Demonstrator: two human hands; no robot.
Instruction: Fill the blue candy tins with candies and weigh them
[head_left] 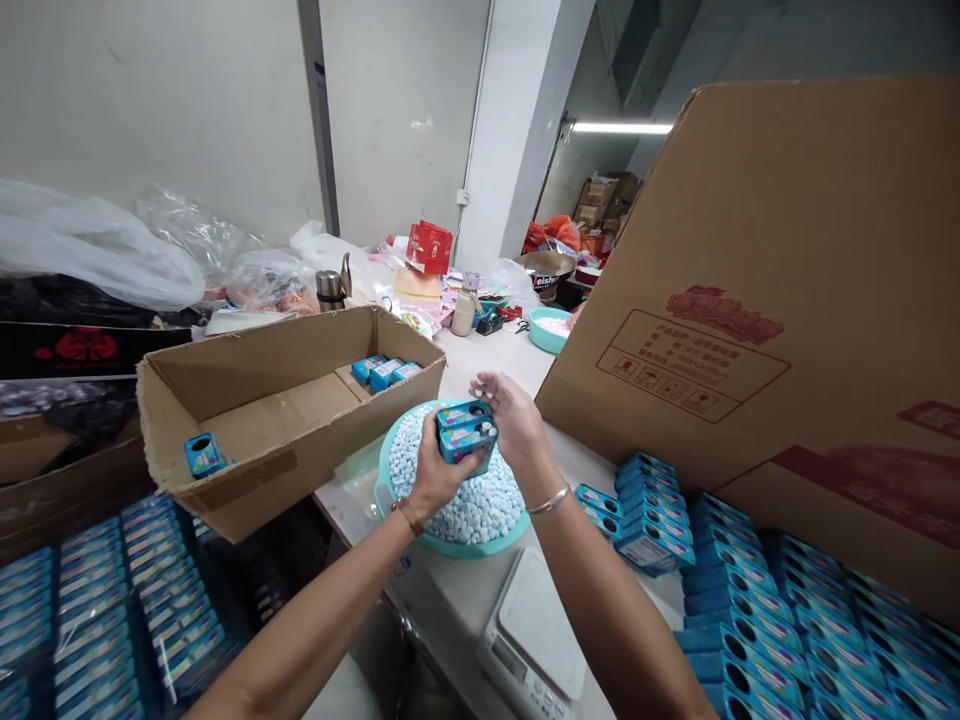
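My left hand (435,470) and my right hand (514,420) are both closed on a small blue tin (466,435) with its lid part open, held over a teal basin (390,490) heaped with small pale blue candies (480,505). The left hand grips the tin from the left and below. The right hand's fingers rest on the lid and right side. A bracelet sits on each wrist.
An open cardboard box (292,400) at left holds a few blue tins (386,372). A white scale (536,630) lies near me. Stacks of blue tins (652,515) sit at right under a large cardboard carton (765,290), more at lower left (112,610).
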